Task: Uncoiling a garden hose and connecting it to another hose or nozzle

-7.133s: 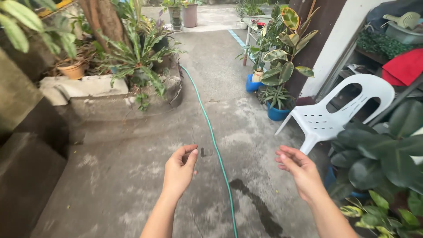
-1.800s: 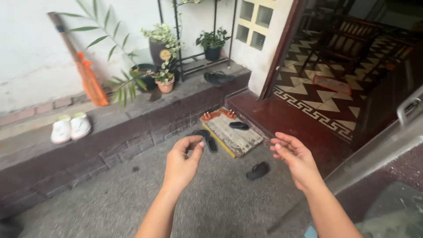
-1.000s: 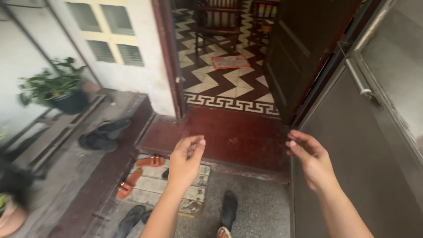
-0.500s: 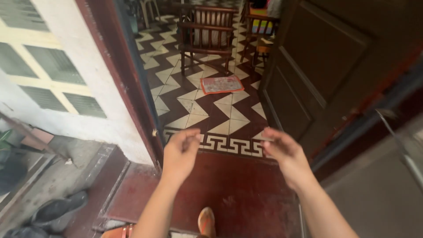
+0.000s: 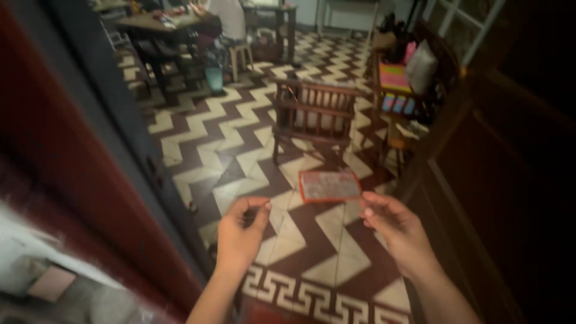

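The left hand sits low in the middle of the frame, its fingers curled inward with thumb and forefinger tips close together, gripping nothing. The right hand, lower right of centre, has its fingers loosely bent and slightly apart, also empty. Both hover above the zigzag floor of dark red and cream tiles, with a key-pattern border strip along the bottom edge.

Just above and between the hands lies a small rectangular mat, grey with an orange-red edge, flat on the floor. Beyond it, at centre, stands a dark wooden chair with a slatted back. To the upper right a second seat carries striped, bright-coloured cushions and a pale pillow. At the upper left a table holds blurred items, with a person seated beside it and a teal bucket on the floor near a stool. A red door frame fills the left side; a dark wooden door fills the right.
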